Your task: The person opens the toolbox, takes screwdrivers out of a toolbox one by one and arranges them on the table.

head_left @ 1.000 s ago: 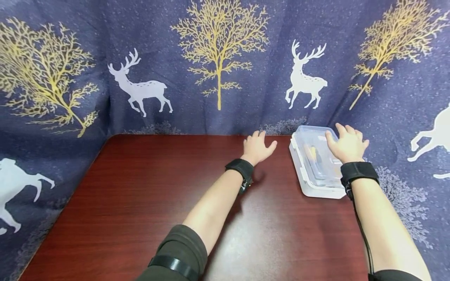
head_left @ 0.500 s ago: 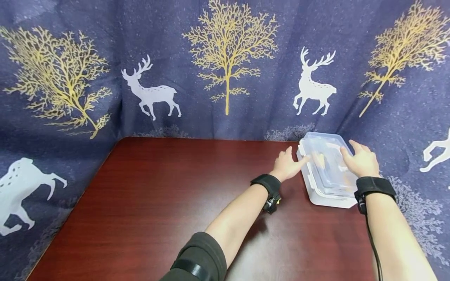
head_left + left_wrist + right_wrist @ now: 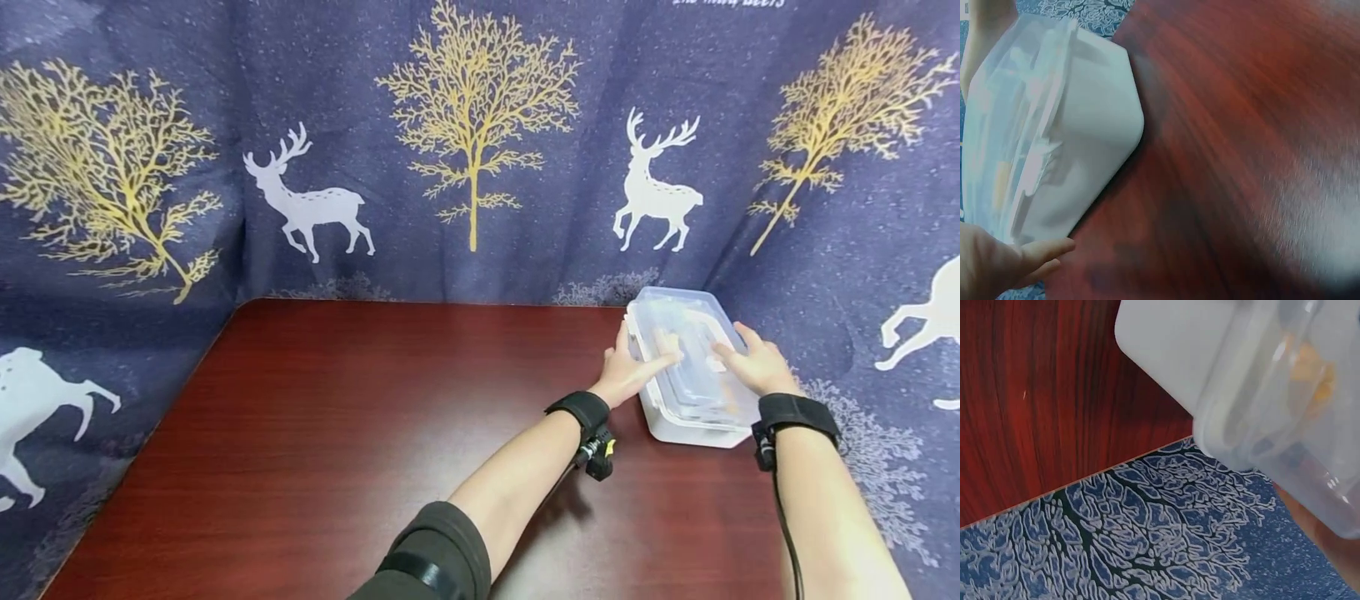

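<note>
A white plastic storage box (image 3: 697, 433) with a clear lid (image 3: 697, 390) stands at the table's far right corner, its near end towards me. A yellow-orange item shows blurred through the lid. My left hand (image 3: 626, 373) grips the box's left side, thumb over the lid and fingers down the side wall; the left wrist view shows these fingers (image 3: 1047, 251) against the wall near a latch (image 3: 1038, 165). On the opposite side my right hand (image 3: 767, 368) holds the edge, its thumb on the lid. In the right wrist view the box mostly hides that hand (image 3: 1322, 540).
The dark red wooden table (image 3: 360, 433) extends to the left and front. Behind and to the right hangs a blue cloth (image 3: 540, 225) printed with deer and trees, close to the box. Both wrists wear black bands, and a cable (image 3: 783, 517) runs along the right forearm.
My left hand has moved right from over the table onto the box's left side. My right hand has come down onto the right edge. The box itself shows no clear movement.
</note>
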Demonstrator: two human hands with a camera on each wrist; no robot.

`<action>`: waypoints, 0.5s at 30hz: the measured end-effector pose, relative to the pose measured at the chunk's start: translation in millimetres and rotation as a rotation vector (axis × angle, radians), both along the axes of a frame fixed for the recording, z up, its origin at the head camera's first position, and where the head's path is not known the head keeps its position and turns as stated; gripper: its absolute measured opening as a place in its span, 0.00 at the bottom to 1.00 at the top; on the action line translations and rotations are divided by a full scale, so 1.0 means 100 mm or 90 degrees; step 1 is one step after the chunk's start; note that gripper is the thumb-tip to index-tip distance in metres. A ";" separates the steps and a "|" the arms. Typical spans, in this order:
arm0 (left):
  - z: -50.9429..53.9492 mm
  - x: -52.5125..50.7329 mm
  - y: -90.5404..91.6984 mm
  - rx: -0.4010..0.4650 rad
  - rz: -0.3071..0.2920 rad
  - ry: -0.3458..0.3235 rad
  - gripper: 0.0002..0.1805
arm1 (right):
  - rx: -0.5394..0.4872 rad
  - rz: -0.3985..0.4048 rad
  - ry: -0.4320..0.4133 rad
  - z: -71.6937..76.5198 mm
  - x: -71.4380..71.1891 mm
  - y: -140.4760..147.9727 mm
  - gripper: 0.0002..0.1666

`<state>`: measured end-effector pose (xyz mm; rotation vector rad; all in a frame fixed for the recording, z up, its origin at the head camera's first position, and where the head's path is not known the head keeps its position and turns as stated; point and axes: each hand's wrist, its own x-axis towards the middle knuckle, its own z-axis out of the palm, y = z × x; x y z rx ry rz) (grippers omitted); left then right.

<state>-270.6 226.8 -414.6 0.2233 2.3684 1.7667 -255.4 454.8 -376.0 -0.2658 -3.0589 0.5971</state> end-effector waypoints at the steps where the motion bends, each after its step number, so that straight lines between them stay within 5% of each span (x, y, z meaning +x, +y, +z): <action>1: -0.02 0.01 0.01 0.004 -0.009 0.006 0.56 | -0.009 0.005 -0.013 -0.01 0.00 0.00 0.48; 5: -0.09 0.04 0.03 -0.003 -0.047 0.010 0.57 | -0.042 0.009 -0.058 -0.02 0.00 0.01 0.48; 10: -0.13 0.03 0.08 -0.003 -0.040 0.048 0.57 | -0.060 0.010 -0.070 -0.04 -0.04 0.03 0.48; 15: -0.13 0.04 0.18 0.015 -0.014 -0.002 0.52 | -0.051 0.009 -0.074 -0.02 -0.06 0.04 0.47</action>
